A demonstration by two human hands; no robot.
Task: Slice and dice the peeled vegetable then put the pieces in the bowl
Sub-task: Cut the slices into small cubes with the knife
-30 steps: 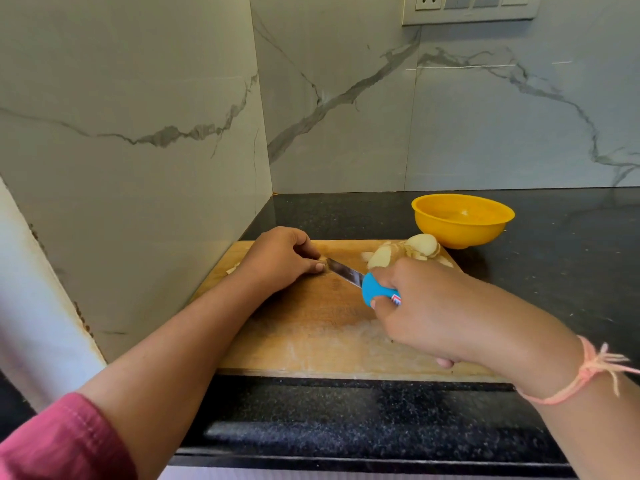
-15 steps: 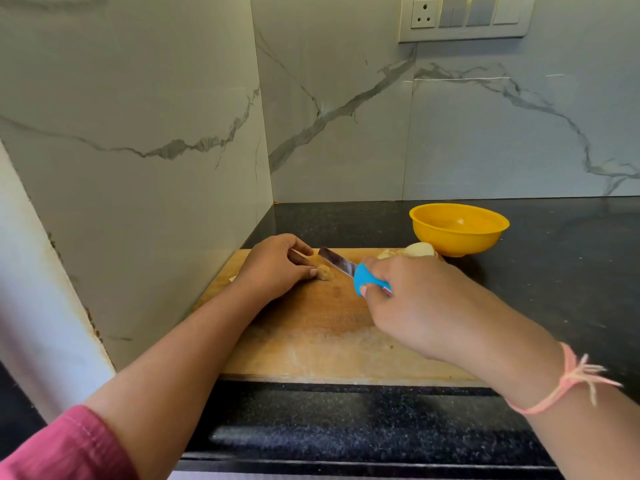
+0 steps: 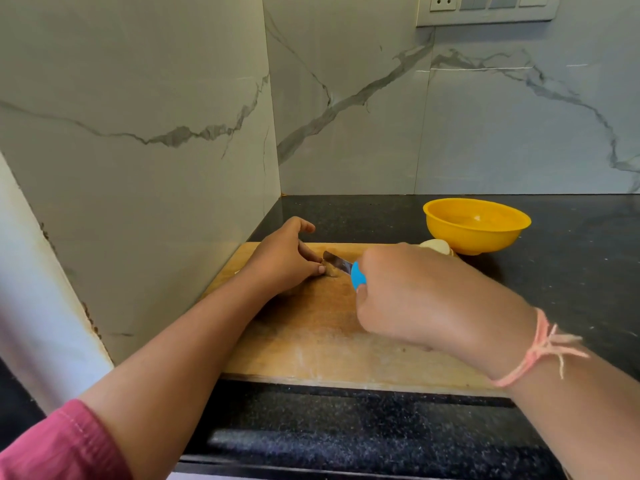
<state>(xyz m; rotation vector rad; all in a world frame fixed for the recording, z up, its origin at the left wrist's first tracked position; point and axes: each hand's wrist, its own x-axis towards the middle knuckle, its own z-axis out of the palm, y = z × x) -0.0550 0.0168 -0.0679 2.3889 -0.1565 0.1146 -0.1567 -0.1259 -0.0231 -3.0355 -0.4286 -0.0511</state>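
- Centrally, a rectangular pale wooden chopping board [image 3: 311, 344] lies on the black speckled stone counter [image 3: 571, 271], its left edge close to the marble-patterned side wall [image 3: 138, 133]
- The left hand [image 3: 287, 261] rests on the far left part of the board, fingers curled down and pinching a small beige piece of peeled vegetable [image 3: 329, 271] against the wood; most of that piece is hidden under the fingertips
- The right hand [image 3: 415, 299] is closed in a fist around the bright blue plastic handle of a small steel-bladed knife [image 3: 341, 266], whose blade points left and far, its tip touching the piece just beside the left fingertips
- More pale cut vegetable pieces [image 3: 434, 245] sit at the far right of the board, partly hidden behind the right hand
- A round yellow plastic bowl [image 3: 476, 225] stands on the counter just beyond the board's far right corner, close to those pieces; whether it holds anything I cannot tell
- A pink thread bracelet [image 3: 540, 351] with loose ends circles the right wrist, and a pink sleeve [image 3: 65, 445] covers the left upper arm at the near left
- A white switch plate [image 3: 485, 8] is fixed on the far wall above the bowl
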